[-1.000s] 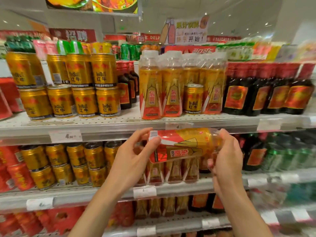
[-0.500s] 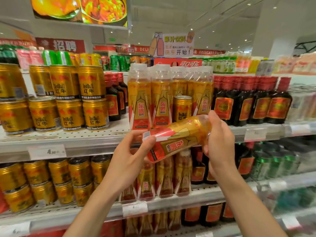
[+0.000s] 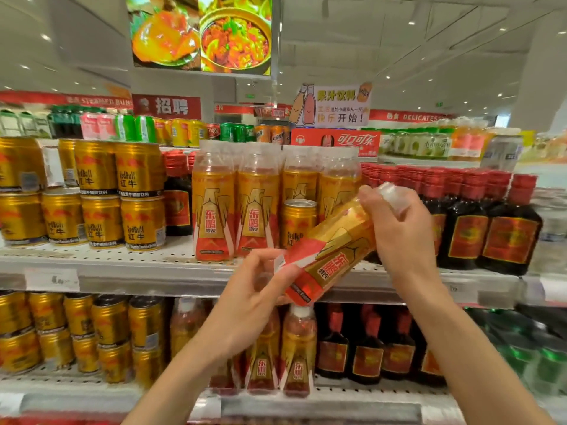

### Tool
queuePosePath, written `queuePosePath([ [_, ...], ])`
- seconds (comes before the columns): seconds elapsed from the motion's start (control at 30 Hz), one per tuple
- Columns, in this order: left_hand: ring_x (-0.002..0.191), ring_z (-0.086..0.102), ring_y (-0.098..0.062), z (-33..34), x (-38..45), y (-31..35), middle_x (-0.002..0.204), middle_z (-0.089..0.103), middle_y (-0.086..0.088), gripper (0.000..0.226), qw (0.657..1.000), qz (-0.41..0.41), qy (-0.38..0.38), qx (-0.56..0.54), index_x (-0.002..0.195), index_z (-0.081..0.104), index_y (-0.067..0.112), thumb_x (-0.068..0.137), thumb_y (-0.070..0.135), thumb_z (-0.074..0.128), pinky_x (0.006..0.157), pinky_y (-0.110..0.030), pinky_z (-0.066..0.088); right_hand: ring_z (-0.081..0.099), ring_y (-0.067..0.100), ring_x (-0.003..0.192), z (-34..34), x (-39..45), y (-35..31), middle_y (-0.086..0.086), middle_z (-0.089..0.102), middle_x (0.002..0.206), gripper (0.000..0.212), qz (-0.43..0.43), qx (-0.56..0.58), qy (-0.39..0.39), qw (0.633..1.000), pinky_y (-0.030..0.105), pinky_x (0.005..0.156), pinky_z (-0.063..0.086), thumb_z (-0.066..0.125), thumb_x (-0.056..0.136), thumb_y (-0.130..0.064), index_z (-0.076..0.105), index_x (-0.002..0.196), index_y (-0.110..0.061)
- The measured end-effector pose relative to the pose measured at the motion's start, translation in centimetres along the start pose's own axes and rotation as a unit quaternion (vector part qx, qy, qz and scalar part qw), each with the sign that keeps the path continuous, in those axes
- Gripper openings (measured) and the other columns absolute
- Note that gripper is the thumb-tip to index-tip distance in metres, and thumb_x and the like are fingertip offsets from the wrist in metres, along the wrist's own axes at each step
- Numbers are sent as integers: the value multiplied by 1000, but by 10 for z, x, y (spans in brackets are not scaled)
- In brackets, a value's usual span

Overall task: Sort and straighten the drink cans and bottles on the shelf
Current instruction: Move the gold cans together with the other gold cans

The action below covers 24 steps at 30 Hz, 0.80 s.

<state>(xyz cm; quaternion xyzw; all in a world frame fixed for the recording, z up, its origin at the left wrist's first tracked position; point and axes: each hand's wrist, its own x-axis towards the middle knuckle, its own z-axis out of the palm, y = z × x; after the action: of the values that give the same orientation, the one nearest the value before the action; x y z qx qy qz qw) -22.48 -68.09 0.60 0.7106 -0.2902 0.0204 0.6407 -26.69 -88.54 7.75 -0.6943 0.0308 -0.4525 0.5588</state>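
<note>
I hold a yellow and red drink bottle [image 3: 329, 259] tilted, its clear cap up to the right, in front of the upper shelf [image 3: 153, 273]. My right hand [image 3: 399, 231] grips its neck end. My left hand [image 3: 254, 299] cups its base from below, fingers curled round it. Behind it stand matching bottles [image 3: 234, 207] in a row, and one gold can [image 3: 297, 223] sits among them. Gold cans [image 3: 101, 194] are stacked two high at the left.
Dark bottles with red caps [image 3: 491, 222] fill the upper shelf's right side. The lower shelf [image 3: 322, 406] carries gold cans, more yellow bottles and dark bottles. Green bottles [image 3: 540, 357] stand at lower right. Mixed cans [image 3: 184, 131] line the top.
Both hands have lifted the bottle from the lower shelf's level to the upper shelf and tipped it from nearly flat towards upright, cap end rising at the right.
</note>
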Motion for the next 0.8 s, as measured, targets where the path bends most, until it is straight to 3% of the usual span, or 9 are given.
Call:
queuePosePath([
  [0.13,98,72,-2,16,12,10,107,74,18,53,998,4,-20,59,118,60,37,74,67,64,88,-35,61,62,7,77,-19,25,-2,-1,66,95,35,-13,-17,-24,999,10,55,48,69,91,-43,63,111,-16],
  [0.27,98,67,-4,10,27,23,107,67,17,55,986,66,20,154,126,58,39,81,69,57,85,-34,62,65,4,75,-27,29,1,-3,69,92,29,-5,-29,-50,998,19,62,52,70,89,-42,64,107,-20],
  [0.4,82,64,1,3,55,31,127,58,16,49,919,167,96,345,141,52,30,97,52,55,77,-23,59,66,-1,73,-27,22,8,-8,70,89,25,-2,-51,-74,996,20,63,51,72,88,-41,64,105,-24],
  [0.5,84,67,-7,7,71,36,146,47,10,56,872,164,63,457,151,41,29,100,47,55,83,-38,60,67,3,78,-23,16,12,-9,69,91,25,-4,-76,-93,993,16,61,50,73,87,-43,63,104,-28],
  [0.57,91,68,-16,10,78,38,148,47,9,54,849,150,49,504,150,41,29,101,48,54,81,-39,58,67,3,77,-21,14,15,-8,70,91,25,-5,-76,-104,992,14,59,49,74,86,-45,63,103,-29],
  [0.67,100,67,-25,9,83,37,140,50,8,48,849,143,58,506,138,49,29,97,52,58,80,-40,56,69,6,80,-19,12,16,-7,71,92,26,-8,-82,-113,990,15,60,50,74,85,-46,63,103,-31],
  [0.8,85,66,-19,5,81,38,133,51,7,48,863,156,52,477,126,49,28,91,57,64,79,-43,60,70,10,82,-17,12,16,-7,71,91,27,-22,-87,-118,989,24,66,53,75,84,-46,64,103,-31],
])
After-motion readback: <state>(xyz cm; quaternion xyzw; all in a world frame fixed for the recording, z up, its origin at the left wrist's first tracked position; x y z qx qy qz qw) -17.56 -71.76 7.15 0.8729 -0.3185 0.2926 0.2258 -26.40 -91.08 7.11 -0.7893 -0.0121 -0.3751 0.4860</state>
